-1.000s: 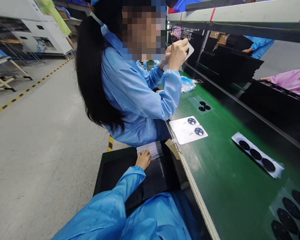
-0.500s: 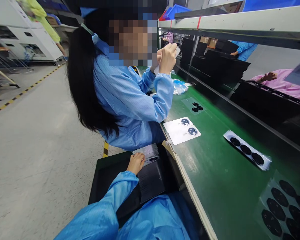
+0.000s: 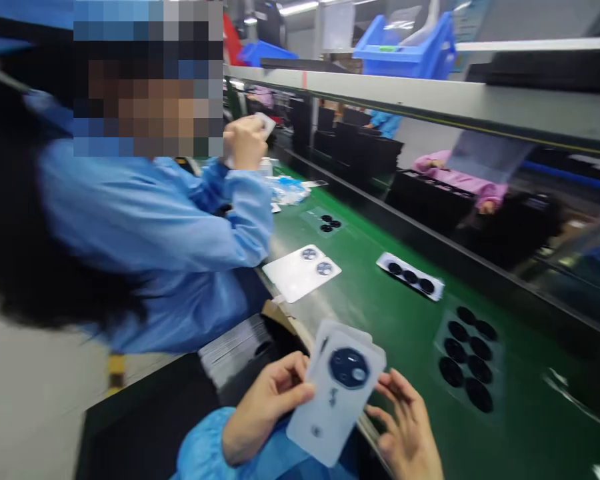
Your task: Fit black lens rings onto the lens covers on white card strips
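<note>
**White panels [image 3: 325,420] pinched in the left hand [image 3: 270,403] at the bench edge**

The panels are thin, smooth, round-cornered rectangles, at least two overlapping, held tilted over the lap beside the green bench [image 3: 375,300]. The front one carries a dark, glossy disc [image 3: 349,368] with small circular openings. The left thumb and fingers close on the left edge. The right hand [image 3: 405,427] has loosely curled, parted fingers at the opposite edge; whether they touch it, I cannot tell.

On the smooth benchtop, black discs [image 3: 479,395] sit in two rows on clear film; near them lies a shiny pale strip [image 3: 417,275] with three dark rounds. Farther along, a flat white pair [image 3: 293,277] bears two printed-looking circles. Left of the bench, tightly ranked thin sheets [image 3: 233,350] stand in a matte black box [image 3: 140,407].
</note>
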Demonstrator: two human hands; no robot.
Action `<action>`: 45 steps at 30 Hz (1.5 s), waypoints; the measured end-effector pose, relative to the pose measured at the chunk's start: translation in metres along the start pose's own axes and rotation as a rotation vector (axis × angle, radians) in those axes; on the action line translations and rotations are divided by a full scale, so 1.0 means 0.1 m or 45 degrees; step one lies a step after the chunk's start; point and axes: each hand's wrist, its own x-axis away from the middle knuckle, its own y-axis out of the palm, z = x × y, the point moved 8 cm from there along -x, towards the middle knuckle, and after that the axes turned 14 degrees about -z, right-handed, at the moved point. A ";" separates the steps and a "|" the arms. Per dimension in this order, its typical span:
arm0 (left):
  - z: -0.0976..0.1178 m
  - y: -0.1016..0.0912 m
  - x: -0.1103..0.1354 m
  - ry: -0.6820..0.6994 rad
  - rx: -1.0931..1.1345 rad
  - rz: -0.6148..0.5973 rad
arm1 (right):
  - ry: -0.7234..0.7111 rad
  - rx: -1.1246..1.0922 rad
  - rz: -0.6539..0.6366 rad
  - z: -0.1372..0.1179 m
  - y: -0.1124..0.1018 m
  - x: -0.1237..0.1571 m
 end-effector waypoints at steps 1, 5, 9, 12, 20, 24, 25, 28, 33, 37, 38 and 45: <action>-0.05 0.31 -0.18 -0.009 0.119 -0.127 | 0.065 -0.122 0.052 0.06 -0.04 -0.03; -0.22 1.18 -0.65 -0.071 0.149 -0.403 | 0.349 -0.467 0.444 0.31 -0.52 0.03; -0.28 1.45 -0.87 -0.106 -0.094 -0.511 | 0.406 -0.601 0.635 0.33 -0.98 0.21; -0.21 1.31 -1.00 -0.094 -0.331 -0.500 | 0.413 -0.603 0.690 0.29 -1.15 0.31; 0.29 0.85 -1.10 0.253 -1.589 -0.214 | 0.444 -0.254 0.749 0.16 -1.23 0.30; 0.35 1.33 -0.68 0.887 -1.864 -0.254 | 0.400 -0.138 0.758 0.08 -1.21 0.36; 0.25 1.51 -0.58 0.970 -1.884 -0.417 | 0.391 -0.178 0.724 0.07 -1.21 0.38; -0.03 1.90 -0.41 1.035 -1.975 -0.738 | 0.418 -0.373 0.594 0.05 -1.29 0.41; -0.18 1.96 -0.49 0.939 -1.971 -0.978 | 0.412 -0.093 0.583 -0.05 -1.82 0.43; -0.14 1.74 -0.60 0.894 -1.931 -1.054 | 0.388 0.103 0.659 -0.01 -1.99 0.44; -0.13 1.71 -0.60 0.881 -1.925 -1.043 | 0.376 0.153 0.676 -0.02 -1.98 0.45; -0.11 2.34 -0.24 0.972 -1.764 -1.266 | 0.388 0.162 0.570 -0.15 -2.00 0.56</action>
